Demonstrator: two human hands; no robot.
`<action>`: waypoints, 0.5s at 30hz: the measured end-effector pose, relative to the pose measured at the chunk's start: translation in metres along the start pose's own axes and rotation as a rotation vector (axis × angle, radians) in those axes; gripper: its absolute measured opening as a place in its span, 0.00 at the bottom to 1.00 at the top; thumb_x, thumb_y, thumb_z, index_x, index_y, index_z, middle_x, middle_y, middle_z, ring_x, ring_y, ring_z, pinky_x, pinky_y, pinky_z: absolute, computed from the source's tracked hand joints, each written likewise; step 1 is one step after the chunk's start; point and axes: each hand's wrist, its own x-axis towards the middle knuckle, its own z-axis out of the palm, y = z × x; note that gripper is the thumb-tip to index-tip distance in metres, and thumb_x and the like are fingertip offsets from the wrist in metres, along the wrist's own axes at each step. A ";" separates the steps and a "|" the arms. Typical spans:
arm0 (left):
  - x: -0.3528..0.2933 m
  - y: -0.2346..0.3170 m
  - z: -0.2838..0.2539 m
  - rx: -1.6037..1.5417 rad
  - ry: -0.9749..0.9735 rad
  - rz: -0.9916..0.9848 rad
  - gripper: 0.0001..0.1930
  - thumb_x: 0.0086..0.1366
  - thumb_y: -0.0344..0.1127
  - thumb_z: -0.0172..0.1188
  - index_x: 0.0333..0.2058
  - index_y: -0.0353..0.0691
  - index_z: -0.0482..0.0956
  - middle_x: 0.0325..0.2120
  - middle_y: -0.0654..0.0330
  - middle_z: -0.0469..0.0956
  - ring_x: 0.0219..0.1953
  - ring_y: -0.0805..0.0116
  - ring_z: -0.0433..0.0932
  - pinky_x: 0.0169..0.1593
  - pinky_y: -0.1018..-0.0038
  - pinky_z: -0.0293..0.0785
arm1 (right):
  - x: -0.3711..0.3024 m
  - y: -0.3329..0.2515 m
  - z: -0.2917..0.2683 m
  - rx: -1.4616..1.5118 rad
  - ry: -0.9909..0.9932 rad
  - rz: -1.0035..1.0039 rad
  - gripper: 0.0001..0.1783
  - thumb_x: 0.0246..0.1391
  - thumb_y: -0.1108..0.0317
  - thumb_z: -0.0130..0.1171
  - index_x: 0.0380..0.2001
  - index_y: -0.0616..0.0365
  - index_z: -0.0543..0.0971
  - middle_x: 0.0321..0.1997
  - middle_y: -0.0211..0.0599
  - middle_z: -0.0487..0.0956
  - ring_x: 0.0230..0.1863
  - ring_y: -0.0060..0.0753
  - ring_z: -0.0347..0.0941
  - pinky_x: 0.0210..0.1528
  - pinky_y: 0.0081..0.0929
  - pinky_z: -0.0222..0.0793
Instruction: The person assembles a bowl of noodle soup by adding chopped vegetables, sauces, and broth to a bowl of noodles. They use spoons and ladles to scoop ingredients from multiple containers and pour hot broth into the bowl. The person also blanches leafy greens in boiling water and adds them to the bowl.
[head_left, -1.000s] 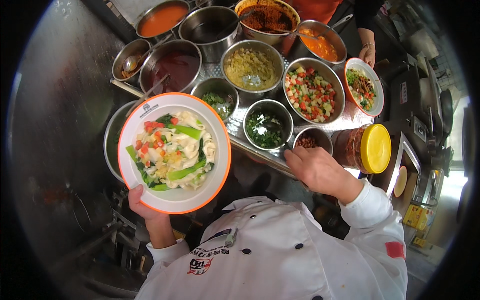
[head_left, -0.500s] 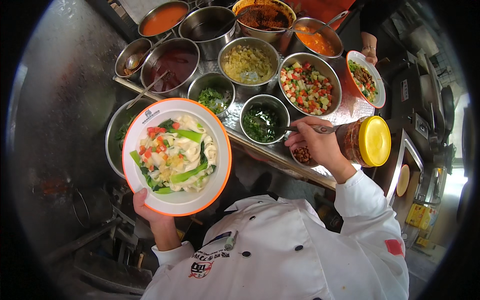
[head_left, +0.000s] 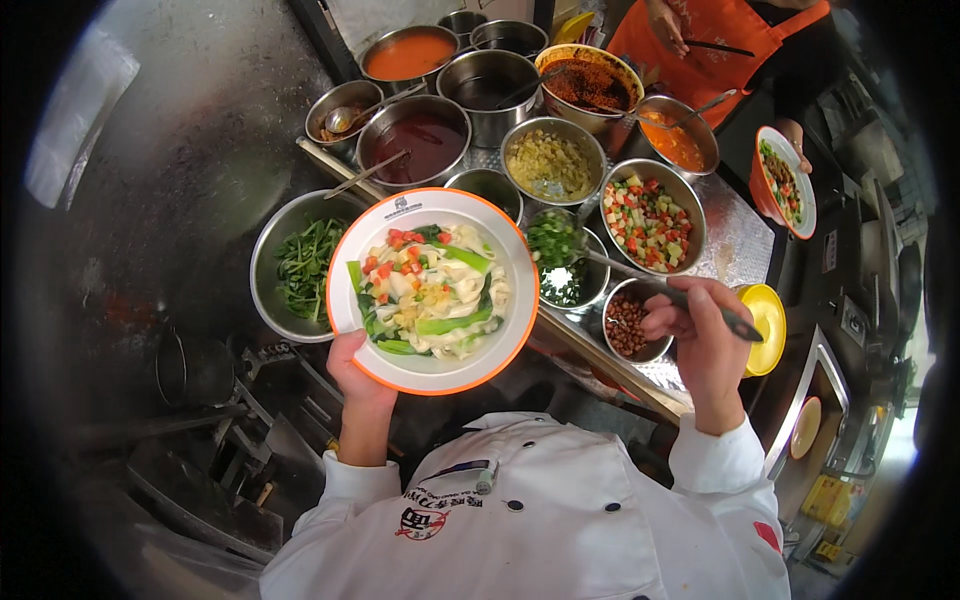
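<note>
So your left hand (head_left: 362,378) has the orange-rimmed noodle bowl (head_left: 522,300) pinched at its near edge, thumb up by the rim, and you've got it in front of the metal tabletop (head_left: 738,238), with noodles, leafy greens and diced veg inside. Your right hand (head_left: 707,345) is wrapped around the dark handle of a long metal spoon (head_left: 632,269), and its heap of chopped greens (head_left: 553,238) sits just right of the noodle bowl's rim, with diced vegetables (head_left: 648,222) and reddish-brown nuts (head_left: 626,322) in steel bowls nearby.
</note>
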 end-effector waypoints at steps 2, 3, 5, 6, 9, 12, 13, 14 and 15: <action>-0.001 0.001 0.005 -0.025 -0.065 0.011 0.36 0.48 0.36 0.46 0.59 0.32 0.56 0.57 0.47 0.62 0.59 0.52 0.62 0.62 0.60 0.56 | -0.022 -0.007 0.013 -0.096 -0.120 -0.129 0.15 0.60 0.71 0.41 0.39 0.72 0.73 0.33 0.50 0.78 0.30 0.37 0.79 0.32 0.26 0.76; -0.002 0.001 0.007 -0.034 -0.065 0.000 0.36 0.48 0.36 0.46 0.59 0.31 0.56 0.57 0.47 0.62 0.59 0.51 0.62 0.62 0.60 0.57 | -0.027 -0.008 0.016 -0.268 -0.253 -0.316 0.13 0.58 0.73 0.44 0.40 0.72 0.73 0.33 0.51 0.78 0.31 0.39 0.79 0.33 0.27 0.76; -0.005 0.000 0.011 -0.080 -0.167 -0.007 0.36 0.49 0.36 0.46 0.59 0.31 0.56 0.57 0.47 0.62 0.59 0.51 0.62 0.62 0.60 0.57 | -0.036 -0.001 0.018 -0.569 -0.474 -0.662 0.13 0.51 0.77 0.51 0.40 0.71 0.73 0.34 0.53 0.77 0.33 0.44 0.79 0.33 0.29 0.76; -0.007 -0.001 0.014 -0.028 -0.022 -0.025 0.35 0.49 0.36 0.46 0.59 0.31 0.57 0.57 0.46 0.62 0.59 0.50 0.62 0.62 0.60 0.57 | -0.039 0.005 0.018 -0.701 -0.555 -0.811 0.15 0.47 0.78 0.55 0.40 0.71 0.73 0.33 0.54 0.77 0.34 0.46 0.78 0.32 0.31 0.76; -0.016 -0.001 0.027 0.088 0.217 -0.024 0.35 0.50 0.40 0.44 0.58 0.28 0.57 0.57 0.44 0.61 0.58 0.47 0.62 0.61 0.58 0.58 | -0.045 0.018 0.009 -0.767 -0.495 -1.227 0.16 0.41 0.76 0.62 0.36 0.74 0.75 0.34 0.57 0.77 0.35 0.50 0.77 0.36 0.39 0.77; -0.021 -0.005 0.044 -0.026 -0.258 -0.026 0.37 0.50 0.44 0.43 0.60 0.34 0.57 0.59 0.46 0.60 0.60 0.48 0.60 0.62 0.56 0.55 | -0.047 0.024 -0.001 -0.820 -0.506 -1.263 0.17 0.46 0.74 0.59 0.39 0.73 0.74 0.40 0.59 0.75 0.40 0.52 0.76 0.43 0.38 0.76; -0.023 -0.005 0.049 0.024 -0.243 -0.039 0.38 0.49 0.44 0.44 0.60 0.34 0.56 0.59 0.47 0.60 0.60 0.48 0.59 0.62 0.57 0.55 | -0.049 0.024 -0.004 -0.853 -0.501 -1.247 0.17 0.46 0.74 0.58 0.40 0.73 0.73 0.40 0.59 0.75 0.40 0.52 0.76 0.43 0.38 0.75; -0.025 -0.004 0.052 0.019 -0.185 -0.018 0.37 0.50 0.44 0.45 0.60 0.34 0.56 0.59 0.47 0.60 0.60 0.49 0.60 0.62 0.58 0.55 | -0.052 0.024 -0.004 -0.841 -0.456 -1.250 0.18 0.46 0.74 0.58 0.41 0.73 0.73 0.40 0.60 0.75 0.40 0.52 0.76 0.43 0.39 0.75; -0.027 -0.005 0.053 -0.001 -0.169 -0.050 0.37 0.50 0.44 0.45 0.60 0.33 0.56 0.58 0.46 0.60 0.59 0.49 0.60 0.62 0.58 0.56 | -0.055 0.024 -0.008 -0.833 -0.454 -1.246 0.18 0.46 0.74 0.58 0.41 0.73 0.73 0.41 0.60 0.75 0.41 0.52 0.76 0.44 0.39 0.75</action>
